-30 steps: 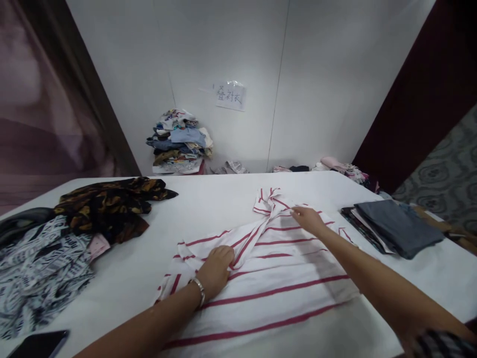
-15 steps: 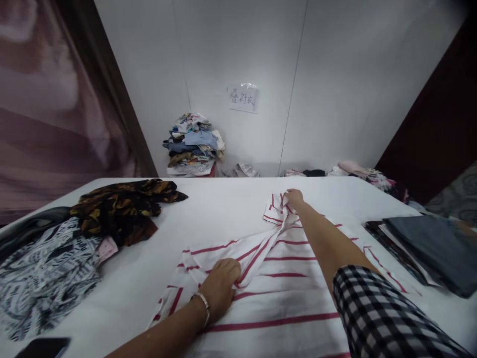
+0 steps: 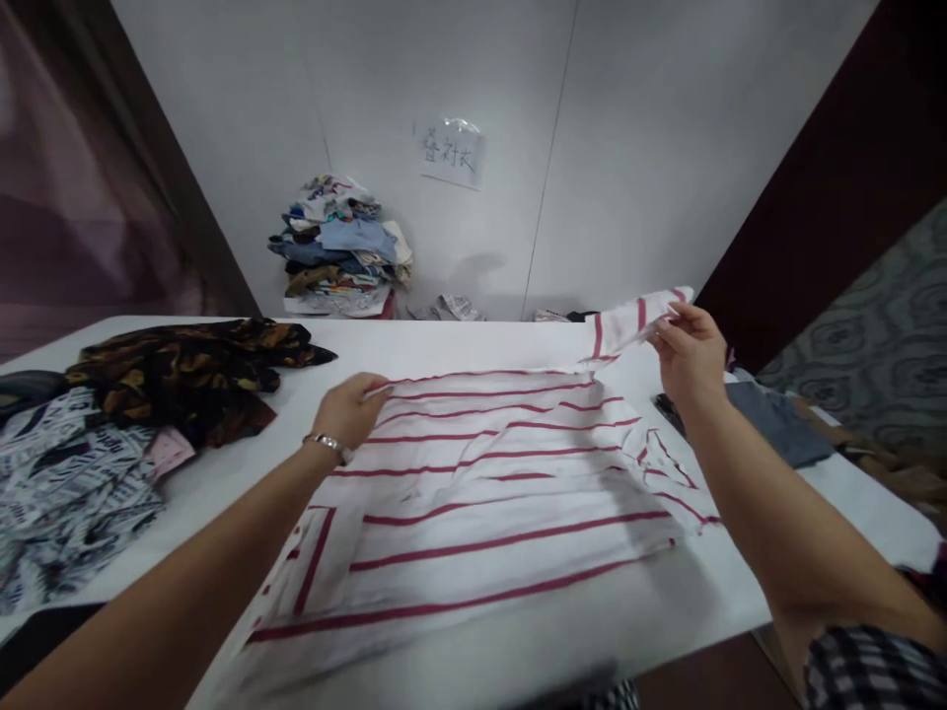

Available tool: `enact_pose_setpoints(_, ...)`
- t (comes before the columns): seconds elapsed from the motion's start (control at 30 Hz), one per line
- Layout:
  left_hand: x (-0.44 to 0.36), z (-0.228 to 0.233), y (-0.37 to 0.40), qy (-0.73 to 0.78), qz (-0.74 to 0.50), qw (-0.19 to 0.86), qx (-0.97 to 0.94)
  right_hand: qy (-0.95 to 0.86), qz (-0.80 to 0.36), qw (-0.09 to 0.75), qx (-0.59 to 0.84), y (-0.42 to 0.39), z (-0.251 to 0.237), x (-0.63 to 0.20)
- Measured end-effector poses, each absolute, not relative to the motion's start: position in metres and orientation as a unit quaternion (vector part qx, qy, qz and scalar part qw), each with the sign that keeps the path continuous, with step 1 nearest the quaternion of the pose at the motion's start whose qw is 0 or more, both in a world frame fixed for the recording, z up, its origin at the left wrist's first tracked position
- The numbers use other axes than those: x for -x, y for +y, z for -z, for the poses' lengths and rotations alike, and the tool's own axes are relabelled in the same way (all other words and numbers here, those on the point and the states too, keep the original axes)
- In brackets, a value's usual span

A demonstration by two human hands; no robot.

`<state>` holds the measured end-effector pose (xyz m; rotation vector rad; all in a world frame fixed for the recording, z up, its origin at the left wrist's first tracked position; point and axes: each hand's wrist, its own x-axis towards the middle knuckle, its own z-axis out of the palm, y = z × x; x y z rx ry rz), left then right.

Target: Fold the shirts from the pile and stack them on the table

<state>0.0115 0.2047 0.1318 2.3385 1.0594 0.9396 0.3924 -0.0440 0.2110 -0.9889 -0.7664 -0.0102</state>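
Upward, since half a second earlier, had come one end of the striped shirt (image 3: 503, 439), clamped in my right grip (image 3: 693, 363) above the table (image 3: 414, 345). My left grip (image 3: 347, 409) had shifted to the far edge, pinching its left corner. The shirt's nearer part lay spread on the table.
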Motion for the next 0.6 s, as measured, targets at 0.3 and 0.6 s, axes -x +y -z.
enact_pose_setpoints(0.3, 0.044, -0.079, 0.151, 0.232, -0.227, 0.145, -0.934, -0.262, -0.027, 0.828, 0.495, -0.162, -0.144, -0.302)
enact_pose_setpoints(0.6, 0.059, -0.058, 0.119, 0.248, -0.126, 0.160, -0.947, -0.144, -0.005, 0.806, 0.574, -0.190, -0.082, -0.278)
